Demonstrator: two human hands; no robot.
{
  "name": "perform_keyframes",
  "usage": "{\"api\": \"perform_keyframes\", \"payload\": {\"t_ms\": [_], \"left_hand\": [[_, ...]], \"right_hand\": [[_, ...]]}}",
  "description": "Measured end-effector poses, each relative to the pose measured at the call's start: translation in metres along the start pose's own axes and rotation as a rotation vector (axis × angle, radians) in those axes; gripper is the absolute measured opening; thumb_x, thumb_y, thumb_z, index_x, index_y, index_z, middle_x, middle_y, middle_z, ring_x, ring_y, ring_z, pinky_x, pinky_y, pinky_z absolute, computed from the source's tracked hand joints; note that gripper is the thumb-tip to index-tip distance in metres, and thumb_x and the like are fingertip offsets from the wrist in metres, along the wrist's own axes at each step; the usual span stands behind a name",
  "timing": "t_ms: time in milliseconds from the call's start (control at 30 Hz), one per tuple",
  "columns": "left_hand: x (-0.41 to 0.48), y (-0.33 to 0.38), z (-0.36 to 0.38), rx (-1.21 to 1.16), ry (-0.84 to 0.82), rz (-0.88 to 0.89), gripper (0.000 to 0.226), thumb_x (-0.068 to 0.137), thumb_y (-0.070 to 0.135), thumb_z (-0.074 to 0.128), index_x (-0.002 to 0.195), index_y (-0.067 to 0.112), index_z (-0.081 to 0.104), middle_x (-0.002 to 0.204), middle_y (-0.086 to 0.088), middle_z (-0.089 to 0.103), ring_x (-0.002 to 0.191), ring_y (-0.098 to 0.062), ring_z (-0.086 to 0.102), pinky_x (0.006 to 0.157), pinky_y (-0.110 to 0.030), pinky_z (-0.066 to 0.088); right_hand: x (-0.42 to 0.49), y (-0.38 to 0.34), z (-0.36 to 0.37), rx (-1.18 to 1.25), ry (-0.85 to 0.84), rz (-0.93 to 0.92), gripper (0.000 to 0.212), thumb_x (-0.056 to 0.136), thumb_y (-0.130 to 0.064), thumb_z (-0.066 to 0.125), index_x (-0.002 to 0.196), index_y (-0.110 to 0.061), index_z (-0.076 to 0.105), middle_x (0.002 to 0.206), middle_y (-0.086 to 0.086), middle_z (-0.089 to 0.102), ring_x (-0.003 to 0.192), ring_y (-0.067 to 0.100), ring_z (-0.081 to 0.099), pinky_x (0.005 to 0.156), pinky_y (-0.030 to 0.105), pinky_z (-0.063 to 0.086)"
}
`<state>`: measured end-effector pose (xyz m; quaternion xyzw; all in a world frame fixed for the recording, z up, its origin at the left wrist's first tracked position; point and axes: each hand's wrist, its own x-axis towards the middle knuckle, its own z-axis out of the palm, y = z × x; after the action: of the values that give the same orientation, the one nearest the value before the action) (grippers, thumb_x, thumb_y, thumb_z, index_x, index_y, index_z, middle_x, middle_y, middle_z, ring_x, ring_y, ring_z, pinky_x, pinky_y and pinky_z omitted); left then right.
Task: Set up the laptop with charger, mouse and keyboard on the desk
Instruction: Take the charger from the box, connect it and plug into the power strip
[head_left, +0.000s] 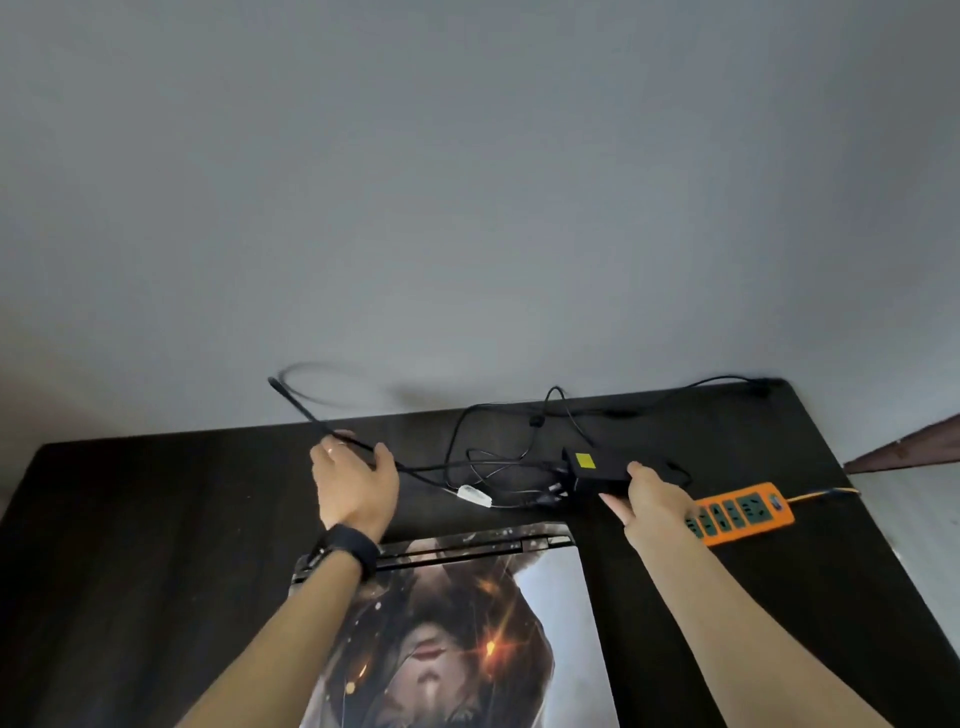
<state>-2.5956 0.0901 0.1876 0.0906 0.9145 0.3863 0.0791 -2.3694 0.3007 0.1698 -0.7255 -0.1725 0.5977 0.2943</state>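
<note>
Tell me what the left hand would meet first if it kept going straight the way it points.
Probably the grey wall behind the desk. The left hand, gripping the black cable, points across a bare strip of desktop; nothing else shows in that line, though depth is unclear.

No legible text, brand, number or sign in view.

Yellow sticker (585, 460) on top of charger brick (610, 480), gripped in my right hand (655, 501) — reads as plain patch, any print too small to resolve.

Orange power strip (744, 512): socket faces and switch end, markings unreadable.

Laptop lid (467, 623): printed artwork, no lettering discernible.

Cable (306, 413) held in my left hand (353, 480), black band (347, 546) on that wrist — no marking resolvable.
</note>
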Motion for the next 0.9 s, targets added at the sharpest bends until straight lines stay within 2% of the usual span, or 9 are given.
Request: {"api": "perform_keyframes", "payload": {"t_ms": [67, 133, 167, 233, 300, 433, 533, 767, 900], "left_hand": [[-0.023, 0.002, 0.01, 0.15, -0.036, 0.156, 0.033, 0.088, 0.03, 0.062, 0.109, 0.006, 0.052, 0.11, -0.01, 0.05, 0.097, -0.033, 0.056, 0.076, -0.046, 0.053], [-0.034, 0.002, 0.025, 0.272, -0.168, 0.136, 0.05, 0.088, 0.037, 0.06, 0.124, 0.005, 0.049, 0.12, -0.01, 0.05, 0.109, -0.032, 0.054, 0.081, -0.047, 0.052], [-0.035, 0.002, 0.033, 0.319, -0.224, 0.108, 0.061, 0.088, 0.04, 0.06, 0.134, 0.004, 0.043, 0.129, -0.011, 0.047, 0.118, -0.032, 0.049, 0.088, -0.046, 0.049], [-0.032, 0.005, 0.045, 0.367, -0.27, 0.115, 0.076, 0.087, 0.042, 0.059, 0.146, 0.003, 0.03, 0.144, -0.011, 0.037, 0.131, -0.03, 0.038, 0.097, -0.045, 0.043], [-0.028, 0.002, 0.056, 0.475, -0.263, 0.199, 0.082, 0.087, 0.045, 0.057, 0.149, 0.004, 0.025, 0.153, -0.009, 0.028, 0.137, -0.027, 0.032, 0.103, -0.043, 0.039], [-0.036, -0.002, 0.07, 0.614, -0.229, 0.408, 0.072, 0.082, 0.05, 0.062, 0.14, 0.012, 0.044, 0.152, -0.007, 0.032, 0.138, -0.026, 0.031, 0.105, -0.043, 0.036], [-0.046, -0.006, 0.08, 0.584, -0.302, 0.664, 0.046, 0.081, 0.05, 0.064, 0.117, 0.023, 0.061, 0.132, 0.001, 0.049, 0.127, -0.022, 0.044, 0.1, -0.039, 0.041], [-0.048, 0.019, 0.104, 0.697, -0.624, 0.82, 0.027, 0.093, 0.051, 0.049, 0.111, 0.037, 0.063, 0.115, 0.01, 0.052, 0.117, -0.016, 0.046, 0.098, -0.034, 0.038], [-0.035, 0.023, 0.11, 0.808, -0.55, 1.057, 0.029, 0.079, 0.06, 0.063, 0.089, 0.034, 0.068, 0.093, 0.008, 0.058, 0.092, -0.017, 0.059, 0.081, -0.034, 0.045]], "right_hand": [[0.013, -0.004, 0.001, -0.083, -0.134, -0.028, 0.03, 0.097, -0.009, 0.058, 0.121, -0.007, 0.04, 0.143, 0.022, 0.045, 0.123, 0.045, 0.056, 0.062, 0.036, 0.064], [0.022, -0.013, 0.002, -0.056, -0.242, 0.02, 0.002, 0.101, -0.009, 0.048, 0.101, -0.006, 0.048, 0.145, 0.025, 0.041, 0.132, 0.048, 0.047, 0.091, 0.043, 0.059], [0.024, -0.015, 0.004, -0.054, -0.248, -0.009, 0.009, 0.102, -0.009, 0.047, 0.108, -0.004, 0.051, 0.146, 0.022, 0.041, 0.133, 0.047, 0.046, 0.095, 0.044, 0.057], [0.026, -0.019, 0.004, 0.005, -0.251, -0.081, 0.042, 0.102, -0.009, 0.048, 0.141, 0.003, 0.038, 0.143, 0.018, 0.043, 0.129, 0.041, 0.052, 0.077, 0.039, 0.063], [0.027, -0.021, 0.007, 0.026, -0.248, -0.081, 0.053, 0.101, -0.008, 0.051, 0.149, 0.001, 0.03, 0.146, 0.02, 0.045, 0.125, 0.038, 0.057, 0.064, 0.033, 0.063], [0.039, -0.028, 0.01, 0.002, -0.231, -0.047, 0.045, 0.094, -0.001, 0.064, 0.134, 0.0, 0.045, 0.131, 0.023, 0.058, 0.104, 0.033, 0.067, 0.077, 0.037, 0.063], [0.039, -0.038, 0.006, -0.241, -0.355, -0.061, 0.034, 0.096, -0.004, 0.062, 0.128, 0.001, 0.052, 0.12, 0.02, 0.063, 0.1, 0.03, 0.069, 0.094, 0.041, 0.058], [0.051, -0.049, -0.02, -0.586, -0.282, -0.19, 0.02, 0.093, -0.01, 0.063, 0.108, 0.004, 0.066, 0.093, 0.024, 0.07, 0.077, 0.02, 0.073, 0.08, 0.043, 0.063], [0.073, -0.082, -0.019, -0.623, -0.129, -0.486, 0.022, 0.095, -0.024, 0.059, 0.112, -0.012, 0.063, 0.092, 0.009, 0.072, 0.086, 0.021, 0.072, 0.087, 0.042, 0.06]]}}
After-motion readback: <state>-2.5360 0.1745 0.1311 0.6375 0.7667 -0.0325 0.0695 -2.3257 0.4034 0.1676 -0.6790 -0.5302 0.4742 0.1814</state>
